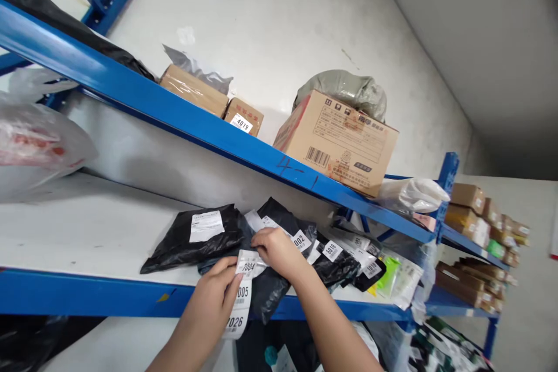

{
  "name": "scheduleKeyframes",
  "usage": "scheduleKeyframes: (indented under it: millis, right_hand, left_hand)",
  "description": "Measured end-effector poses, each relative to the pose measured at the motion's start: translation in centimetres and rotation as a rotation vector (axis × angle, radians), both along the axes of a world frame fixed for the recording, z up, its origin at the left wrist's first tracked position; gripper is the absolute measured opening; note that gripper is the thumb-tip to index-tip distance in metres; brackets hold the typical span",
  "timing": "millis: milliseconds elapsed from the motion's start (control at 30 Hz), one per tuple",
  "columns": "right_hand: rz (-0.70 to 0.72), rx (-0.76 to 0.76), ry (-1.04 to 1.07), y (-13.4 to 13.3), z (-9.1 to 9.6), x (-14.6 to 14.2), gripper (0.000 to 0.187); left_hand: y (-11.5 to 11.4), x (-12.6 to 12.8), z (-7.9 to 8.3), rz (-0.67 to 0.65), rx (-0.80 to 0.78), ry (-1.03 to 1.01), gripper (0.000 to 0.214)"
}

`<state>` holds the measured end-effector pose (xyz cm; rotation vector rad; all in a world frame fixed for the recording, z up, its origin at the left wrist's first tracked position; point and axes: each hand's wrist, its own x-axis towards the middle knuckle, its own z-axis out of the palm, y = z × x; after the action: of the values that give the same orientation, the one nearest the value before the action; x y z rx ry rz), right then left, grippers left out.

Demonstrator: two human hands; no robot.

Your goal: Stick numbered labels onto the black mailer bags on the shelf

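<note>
My left hand [213, 293] is closed, thumb and fingers pinching a strip of white number labels [238, 324]. Part of the strip hangs below the fingers, with "7004" at its top and "026" readable lower down. Just to the right, my right hand [279, 250] has its fingers curled in against a dark plastic mailer bag [267, 296] that droops over the shelf edge. Whatever lies between those fingertips is hidden. A black parcel [174, 241] with a white label lies left of both hands. Behind the right hand sits another black parcel [274, 212], partly covered.
Labelled parcels [337, 261] lie along the blue-edged shelf [108, 293] to the right. The upper beam [244, 157], marked "4-1", carries a large carton [344, 139] and small boxes [194, 90]. A bulging white bag [39, 139] sits at far left. More racks with boxes [462, 285] stand farther right.
</note>
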<state>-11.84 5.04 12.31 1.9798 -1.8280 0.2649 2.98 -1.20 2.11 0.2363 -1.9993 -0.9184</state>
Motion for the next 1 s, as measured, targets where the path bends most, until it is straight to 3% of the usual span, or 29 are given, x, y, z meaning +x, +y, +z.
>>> scheduleKeyframes:
  millis: [100,167,233,367,467,533,667,867,1000]
  right_hand:
    - [0.120,-0.054,-0.015,1.5,-0.1,-0.2,0.031]
    - [0.178,-0.052,-0.076,2.3,0.2,0.0,0.028]
    - [0.178,-0.023,-0.217,2.9,0.6,0.2,0.027]
    - [0.123,-0.050,-0.656,3.4,1.0,0.2,0.037]
    - [0.109,-0.050,-0.858,3.1,0.6,-0.1,0.027]
    - [0.085,-0.034,-0.931,2.8,0.2,-0.3,0.029]
    - [0.049,-0.033,-0.996,2.2,-0.2,-0.2,0.027]
    - [0.021,-0.073,-0.804,1.1,0.6,0.6,0.011]
    - [-0.133,-0.134,-0.622,0.1,1.0,1.0,0.006]
  left_hand:
    - [0.6,-1.0,-0.2,-0.107,0.269,0.141,0.052]
    - [1.2,-1.7,-0.1,-0.237,0.526,0.217,0.065]
    - [1.8,-2.5,0.2,-0.332,0.748,0.273,0.073]
    - [2.4,-3.8,1.5,-0.351,1.015,0.354,0.066]
    - [2.4,-4.2,2.0,-0.292,1.044,0.374,0.063]
    - [2.3,-4.3,2.1,-0.261,1.019,0.398,0.063]
    - [2.4,-4.3,2.0,-0.341,1.077,0.416,0.066]
    - [2.4,-4.5,2.4,-0.291,1.157,0.435,0.068]
    - [2.6,-4.4,2.7,-0.354,1.170,0.412,0.063]
